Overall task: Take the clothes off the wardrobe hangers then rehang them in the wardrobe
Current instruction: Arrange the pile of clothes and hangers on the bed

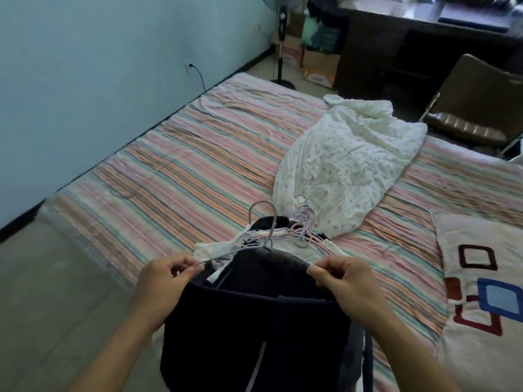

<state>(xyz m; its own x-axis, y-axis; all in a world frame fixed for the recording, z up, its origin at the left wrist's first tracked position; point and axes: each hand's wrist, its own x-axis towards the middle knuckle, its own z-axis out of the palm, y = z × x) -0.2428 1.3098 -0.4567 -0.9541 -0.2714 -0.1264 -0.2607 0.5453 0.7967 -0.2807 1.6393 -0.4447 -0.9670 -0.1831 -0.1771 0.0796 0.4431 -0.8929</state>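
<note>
A dark garment [254, 321] hangs at the bed's [169, 171] near edge as the left hand [167, 278] pinches a pale hanger's [226, 254] arm and the right hand [342, 274] pinches the collar, apparently to slip it free above piled hangers [304, 222].

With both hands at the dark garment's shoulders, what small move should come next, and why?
Probably slide the hanger out leftward. The left hand pinches its bare arm, already clear of the dark garment, while the right hand grips the garment's other shoulder, which still covers the hanger's other end.
</note>
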